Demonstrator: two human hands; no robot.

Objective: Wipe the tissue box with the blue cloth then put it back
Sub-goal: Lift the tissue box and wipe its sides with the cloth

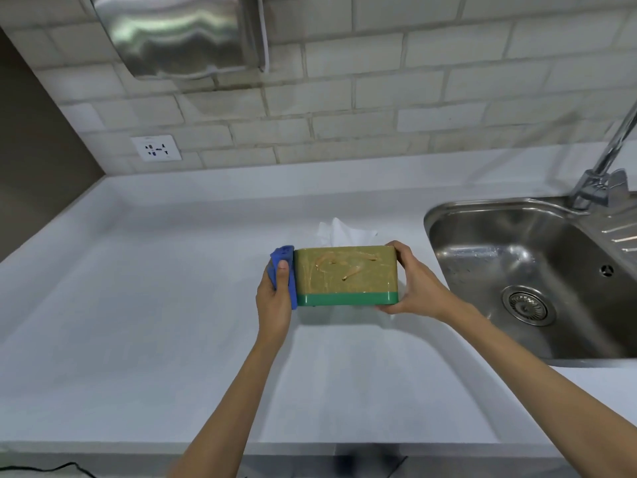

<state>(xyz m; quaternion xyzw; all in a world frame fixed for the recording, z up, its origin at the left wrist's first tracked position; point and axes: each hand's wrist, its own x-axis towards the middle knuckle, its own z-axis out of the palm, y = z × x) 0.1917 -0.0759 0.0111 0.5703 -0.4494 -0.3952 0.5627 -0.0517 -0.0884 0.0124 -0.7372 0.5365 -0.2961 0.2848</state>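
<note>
The tissue box (345,274) is olive-gold with a green band along its lower edge, tipped so its long side faces me, with a white tissue (339,232) sticking out behind it. It is held above the white counter (138,305). My right hand (410,284) grips the box's right end. My left hand (275,298) presses the folded blue cloth (286,267) against the box's left end, thumb on the cloth.
A steel sink (527,270) with a drain lies to the right, its faucet (606,167) at the far right. A wall socket (157,148) and a steel dispenser (175,32) are on the tiled wall. The counter's front edge runs below my arms.
</note>
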